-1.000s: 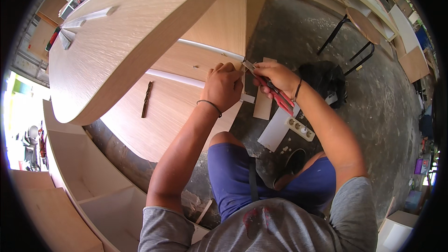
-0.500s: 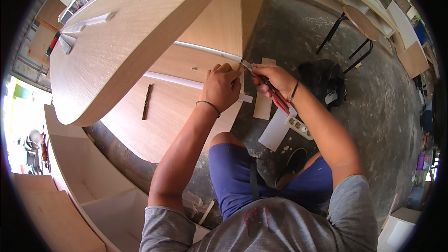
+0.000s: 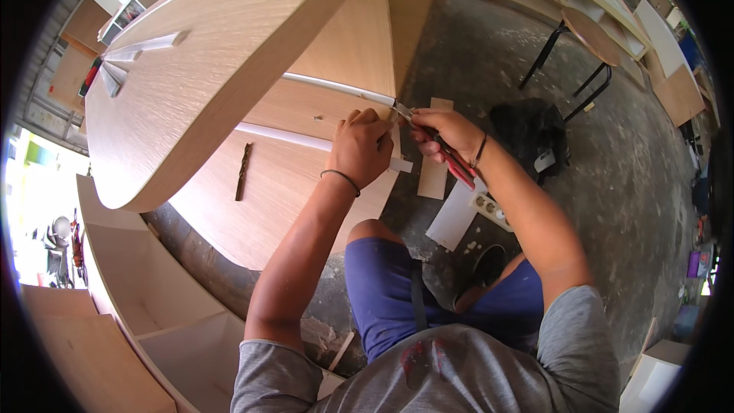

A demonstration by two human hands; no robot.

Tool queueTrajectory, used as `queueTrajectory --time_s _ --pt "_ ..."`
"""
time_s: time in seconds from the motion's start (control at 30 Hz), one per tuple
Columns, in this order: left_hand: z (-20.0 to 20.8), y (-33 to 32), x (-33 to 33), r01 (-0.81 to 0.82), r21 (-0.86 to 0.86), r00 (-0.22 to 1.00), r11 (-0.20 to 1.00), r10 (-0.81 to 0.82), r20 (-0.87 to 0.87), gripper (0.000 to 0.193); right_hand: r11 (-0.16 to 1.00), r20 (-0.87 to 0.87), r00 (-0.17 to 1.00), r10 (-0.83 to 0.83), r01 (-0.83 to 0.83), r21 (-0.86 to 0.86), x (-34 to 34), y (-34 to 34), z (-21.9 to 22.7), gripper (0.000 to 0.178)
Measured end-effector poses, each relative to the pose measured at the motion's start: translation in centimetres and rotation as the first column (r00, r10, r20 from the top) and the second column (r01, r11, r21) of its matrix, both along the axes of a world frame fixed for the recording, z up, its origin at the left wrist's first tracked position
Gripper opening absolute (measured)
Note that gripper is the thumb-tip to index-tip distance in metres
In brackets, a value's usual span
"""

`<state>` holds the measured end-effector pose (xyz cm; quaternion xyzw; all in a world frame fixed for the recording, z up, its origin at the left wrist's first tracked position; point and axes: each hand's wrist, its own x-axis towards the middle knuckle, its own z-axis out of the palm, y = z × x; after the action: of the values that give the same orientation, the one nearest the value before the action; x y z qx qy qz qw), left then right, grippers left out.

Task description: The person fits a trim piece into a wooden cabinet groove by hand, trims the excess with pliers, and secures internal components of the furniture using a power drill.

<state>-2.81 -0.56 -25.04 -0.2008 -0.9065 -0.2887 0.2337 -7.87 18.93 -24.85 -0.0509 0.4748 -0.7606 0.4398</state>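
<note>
My right hand (image 3: 446, 134) is closed around red-handled pliers (image 3: 460, 170). Their metal jaws (image 3: 401, 111) point up and left, at the right edge of a pale wood-grain panel (image 3: 229, 214). Just left of the jaws is my left hand (image 3: 361, 149), its fingers curled and pinched together; whatever is between them is hidden. Two white strips run across the panel, a near one (image 3: 284, 135) passing behind my left hand and a far one (image 3: 336, 86) ending beside the jaws. A dark twist drill bit (image 3: 242, 172) and a small screw-like piece (image 3: 318, 117) lie on the panel.
A thick rounded wooden board (image 3: 191, 84) rises at the left, above the panel. On the floor to the right lie board offcuts (image 3: 453, 218), a socket strip (image 3: 492, 210) and a black bag (image 3: 527, 138), with a stool (image 3: 592, 38) beyond. An open cabinet (image 3: 153, 283) lies lower left.
Both hands stay close together at the panel's edge, with the pliers still in my right hand. The view has shifted slightly; nothing was picked up or let go.
</note>
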Motion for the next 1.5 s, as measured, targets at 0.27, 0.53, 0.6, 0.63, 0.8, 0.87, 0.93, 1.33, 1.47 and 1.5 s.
queueTrajectory --time_s 0.27,0.53,0.6,0.63,0.8,0.87,0.93,1.33,1.47,1.5 --pt "0.0 -0.2 0.1 -0.031 -0.022 0.992 0.999 0.034 0.119 0.012 0.998 -0.039 0.999 -0.010 0.012 0.057 0.1 -0.3 -0.1 0.018" --pt "0.2 0.2 0.4 -0.128 -0.115 0.991 0.985 0.131 0.015 0.019 0.937 -0.221 0.969 0.112 -0.029 0.349 -0.4 -0.1 1.6 0.014" --pt "0.0 0.1 0.2 -0.120 -0.109 0.992 0.987 0.124 0.034 0.019 0.949 -0.163 0.984 0.072 -0.017 0.314 0.0 -0.1 1.7 0.014" --pt "-0.1 0.1 0.2 -0.112 -0.102 0.992 0.988 0.117 0.052 0.020 0.949 -0.163 0.984 0.071 -0.017 0.315 -0.1 -0.1 1.7 0.014" --pt "0.0 0.1 0.3 -0.105 -0.105 0.992 0.989 0.112 0.065 0.020 1.000 0.147 0.989 0.000 0.000 0.000 0.0 -0.1 1.0 0.019" --pt "0.1 0.2 0.2 -0.100 -0.109 0.992 0.989 0.107 0.070 0.021 0.999 0.181 0.983 0.000 0.007 -0.037 0.0 0.1 0.0 0.019" --pt "0.1 0.3 0.2 -0.101 -0.126 0.993 0.987 0.108 0.055 0.021 0.997 0.215 0.977 0.004 0.012 -0.076 0.2 0.2 -0.5 0.020" --pt "0.2 0.1 0.4 -0.090 -0.169 0.992 0.981 0.103 0.068 0.019 0.983 0.193 0.974 -0.115 0.139 -0.117 1.3 -0.4 -0.4 0.016" --pt "0.4 -0.1 0.5 -0.086 -0.207 0.992 0.975 0.103 0.074 0.019 0.993 -0.039 0.994 -0.106 0.108 0.054 1.1 -0.6 0.0 0.018" --pt "0.5 0.0 0.5 -0.081 -0.208 0.991 0.975 0.100 0.084 0.019 0.990 -0.079 0.991 -0.109 0.116 0.085 1.1 -0.7 0.0 0.019"
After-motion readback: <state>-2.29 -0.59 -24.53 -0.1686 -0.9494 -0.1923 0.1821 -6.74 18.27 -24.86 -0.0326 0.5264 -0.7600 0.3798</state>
